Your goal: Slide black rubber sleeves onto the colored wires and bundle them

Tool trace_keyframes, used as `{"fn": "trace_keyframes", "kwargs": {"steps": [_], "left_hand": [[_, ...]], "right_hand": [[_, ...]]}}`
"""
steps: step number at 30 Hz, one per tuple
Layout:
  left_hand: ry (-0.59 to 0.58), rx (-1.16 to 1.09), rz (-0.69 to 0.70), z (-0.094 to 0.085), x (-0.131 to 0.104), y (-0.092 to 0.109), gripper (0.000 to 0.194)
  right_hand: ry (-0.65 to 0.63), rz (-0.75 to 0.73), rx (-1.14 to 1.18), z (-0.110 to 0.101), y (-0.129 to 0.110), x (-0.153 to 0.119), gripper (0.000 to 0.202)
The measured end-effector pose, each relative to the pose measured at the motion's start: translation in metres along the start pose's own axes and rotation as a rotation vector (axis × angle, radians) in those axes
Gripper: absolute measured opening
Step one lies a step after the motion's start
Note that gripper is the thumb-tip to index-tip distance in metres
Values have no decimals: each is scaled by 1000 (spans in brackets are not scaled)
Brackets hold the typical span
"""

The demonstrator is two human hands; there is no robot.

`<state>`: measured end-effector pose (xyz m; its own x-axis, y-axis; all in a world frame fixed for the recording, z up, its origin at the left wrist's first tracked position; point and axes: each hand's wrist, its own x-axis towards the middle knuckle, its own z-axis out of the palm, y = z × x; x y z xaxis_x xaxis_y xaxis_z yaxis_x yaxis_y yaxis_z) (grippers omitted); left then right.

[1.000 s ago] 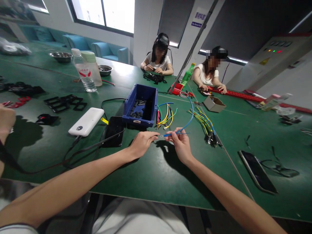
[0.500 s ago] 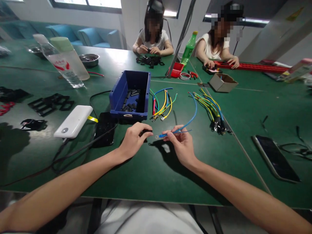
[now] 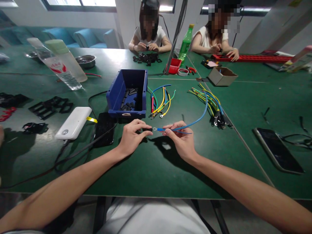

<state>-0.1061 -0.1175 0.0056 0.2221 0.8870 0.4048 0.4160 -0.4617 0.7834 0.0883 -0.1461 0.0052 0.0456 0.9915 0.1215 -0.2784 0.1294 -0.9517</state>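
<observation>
Between its thumb and fingers, my left hand [image 3: 133,138] pinches a small black piece [image 3: 147,129]. My right hand [image 3: 181,139] holds a blue wire [image 3: 198,120] near its end, and the wire's ring terminal [image 3: 154,129] points left, right by the black piece. Whether the two touch is too small to tell. Behind my left hand stands a blue bin [image 3: 127,113] with black tubular pieces inside. Yellow, green and blue wires [image 3: 163,102] lie right of the bin. A larger wire bundle [image 3: 214,107] with black ends lies farther right.
A white power bank [image 3: 73,123] with cables and a black phone [image 3: 104,129] lie left. Another phone [image 3: 278,149] is at the right. Bottles [image 3: 60,70] stand back left. A small carton [image 3: 222,76] and green bottle [image 3: 186,44] stand farther back. Two people sit across the table.
The ring terminal in my right hand has moved slightly left, closer to the black piece in my left hand. The camera view has shifted a little.
</observation>
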Motion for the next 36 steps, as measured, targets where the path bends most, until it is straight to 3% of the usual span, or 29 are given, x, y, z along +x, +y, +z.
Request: {"fn": "trace_keyframes", "kwargs": {"steps": [13, 27, 36], "left_hand": [[12, 11, 46, 0, 0, -1, 15], [-10, 41, 89, 0, 0, -1, 13], [26, 41, 112, 0, -1, 2, 15]], "right_hand": [[-31, 24, -75, -2, 2, -2, 23], [-75, -69, -200, -3, 2, -3, 21], [-36, 59, -72, -2, 2, 2, 29]]}}
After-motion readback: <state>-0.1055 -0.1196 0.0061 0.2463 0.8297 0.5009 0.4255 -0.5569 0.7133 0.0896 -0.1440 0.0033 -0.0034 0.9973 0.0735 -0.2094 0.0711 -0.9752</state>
